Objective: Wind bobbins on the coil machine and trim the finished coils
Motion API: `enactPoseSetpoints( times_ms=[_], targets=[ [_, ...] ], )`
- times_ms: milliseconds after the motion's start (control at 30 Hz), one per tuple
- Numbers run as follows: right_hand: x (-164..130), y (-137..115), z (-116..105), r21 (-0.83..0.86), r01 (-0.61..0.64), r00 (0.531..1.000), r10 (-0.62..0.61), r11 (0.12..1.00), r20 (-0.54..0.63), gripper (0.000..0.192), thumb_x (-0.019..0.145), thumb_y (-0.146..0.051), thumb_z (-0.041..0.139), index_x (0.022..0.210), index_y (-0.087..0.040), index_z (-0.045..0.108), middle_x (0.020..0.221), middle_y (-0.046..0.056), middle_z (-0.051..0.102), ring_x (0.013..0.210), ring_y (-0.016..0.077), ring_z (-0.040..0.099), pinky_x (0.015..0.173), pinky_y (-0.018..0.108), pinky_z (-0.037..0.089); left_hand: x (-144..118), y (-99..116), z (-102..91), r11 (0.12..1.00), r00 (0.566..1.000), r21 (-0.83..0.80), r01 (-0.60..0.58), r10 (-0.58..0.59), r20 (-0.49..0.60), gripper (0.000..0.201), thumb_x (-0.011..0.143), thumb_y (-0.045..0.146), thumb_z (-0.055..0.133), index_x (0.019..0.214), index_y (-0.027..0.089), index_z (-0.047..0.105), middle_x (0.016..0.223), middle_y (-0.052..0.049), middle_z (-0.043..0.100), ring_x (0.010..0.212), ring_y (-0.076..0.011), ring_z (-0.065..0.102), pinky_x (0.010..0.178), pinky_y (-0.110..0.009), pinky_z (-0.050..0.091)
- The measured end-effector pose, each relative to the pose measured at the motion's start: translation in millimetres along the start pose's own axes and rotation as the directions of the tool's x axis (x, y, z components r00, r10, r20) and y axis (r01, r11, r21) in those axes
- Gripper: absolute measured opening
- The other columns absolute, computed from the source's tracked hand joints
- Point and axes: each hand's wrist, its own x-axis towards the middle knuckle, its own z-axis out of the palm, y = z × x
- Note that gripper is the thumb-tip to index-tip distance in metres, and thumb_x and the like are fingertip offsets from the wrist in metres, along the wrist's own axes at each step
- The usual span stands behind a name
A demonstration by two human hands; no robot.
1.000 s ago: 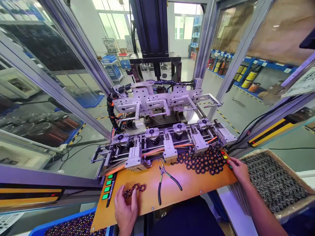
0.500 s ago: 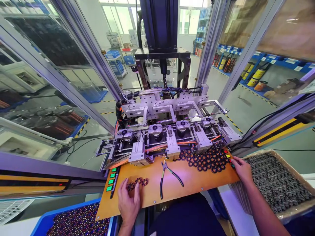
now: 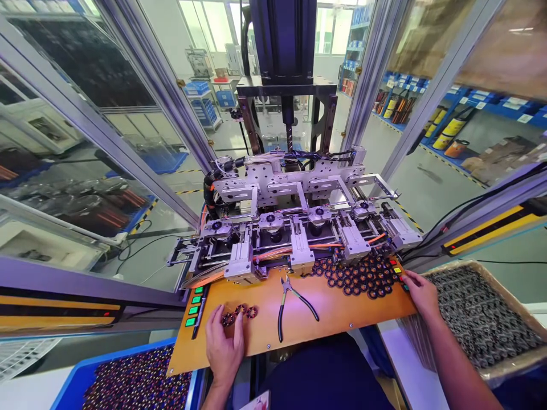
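Note:
My left hand (image 3: 224, 346) lies flat on the orange board (image 3: 337, 312), its fingertips touching three small wound ring parts (image 3: 240, 312) near the green buttons (image 3: 193, 311). My right hand (image 3: 421, 292) rests at the board's right end, fingers on the coloured buttons (image 3: 395, 267) beside a spread of several dark ring parts (image 3: 359, 274). Black-handled cutters (image 3: 289, 303) lie between my hands. Behind the board stands the metal fixture (image 3: 294, 233) with a row of round stations.
A blue bin (image 3: 64, 387) of wound rings sits at lower left. A cardboard tray (image 3: 470, 310) of dark rings sits at right. Glass guard panels and aluminium frames enclose the machine; a black press column (image 3: 284, 40) rises behind it.
The view has shifted slightly, so everything sits a little higher in the picture. Both hands stay where they were on the board.

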Motion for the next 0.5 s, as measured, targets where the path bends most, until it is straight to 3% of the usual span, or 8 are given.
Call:
enactPoseSetpoints(
  times_ms=[333, 500],
  targets=[
    [2.4, 4.6, 0.6, 0.013, -0.009, 1.000, 0.009, 1.000, 0.002, 0.050, 0.053, -0.052, 0.065, 0.083, -0.013, 0.077, 0.087, 0.014, 0.078, 0.080, 0.0295, 0.071, 0.073, 0.037, 0.057, 0.4, 1.9, -1.6, 0.999, 1.000, 0.023, -0.025, 0.026, -0.005, 0.053, 0.092, 0.048, 0.054, 0.127, 0.009, 0.056, 0.120, -0.020, 0.062, 0.114, -0.0322, 0.060, 0.097, -0.046, 0.051],
    [3.7, 9.8, 1.3, 0.014, 0.007, 1.000, -0.007, 1.000, 0.007, 0.045, 0.062, -0.049, 0.069, 0.087, -0.013, 0.075, 0.086, 0.013, 0.077, 0.076, 0.0235, 0.071, 0.072, 0.035, 0.057, 0.7, 1.8, -1.4, 0.999, 1.000, 0.030, -0.025, 0.025, -0.011, 0.054, 0.092, 0.049, 0.054, 0.127, 0.007, 0.056, 0.119, -0.021, 0.062, 0.114, -0.0325, 0.060, 0.097, -0.046, 0.051]
  ],
)
